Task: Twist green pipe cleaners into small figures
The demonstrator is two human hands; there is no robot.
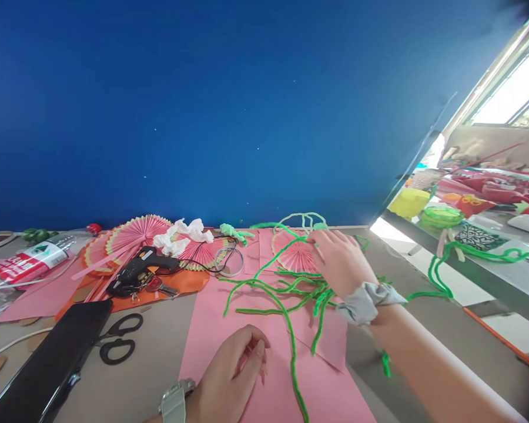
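Lying tilted at the far left of the tabletop (158, 341), a clear plastic bottle (73, 241) is wearing a red-and-white label (29, 267) whose large white capitals I am reading only in part from my remote post: they are ending in what looks like "AIN", the letters ahead of them blurring. On the label's white part, a dark green triangular mark (57, 251) is showing. A small pale sticker (147, 253) is sitting on the black glue gun (132, 279), its print staying too tiny for me to make out.
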